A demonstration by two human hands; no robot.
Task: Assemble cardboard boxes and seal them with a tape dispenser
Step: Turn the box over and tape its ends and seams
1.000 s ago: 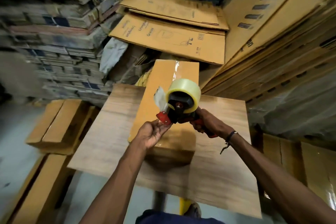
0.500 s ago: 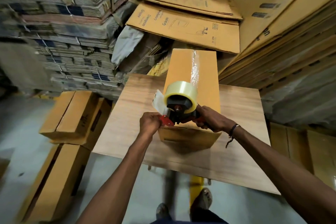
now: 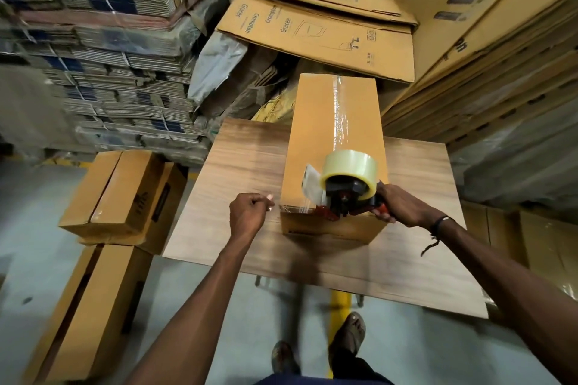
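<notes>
Now that our left hand has pulled tape sideways off the dispenser gripped by our right hand, mid-frame, the box end seal begins

Both forearms bare, no sleeves in frame, no gloves on either of the hands: left hand, right hand. Right wrist at roughly 3 o'clock carries a thin dark cord bracelet, one loose frayed end trailing off it toward 6 o'clock. Left wrist has nothing on it. No rings or watch visible. Bottom edge at 6 o'clock: dark navy garment, blurred, can't tell shirt from trousers. Two feet just above it in open sandals, brownish and worn-looking, toes exposed; the left one is darker and less distinct.
</notes>
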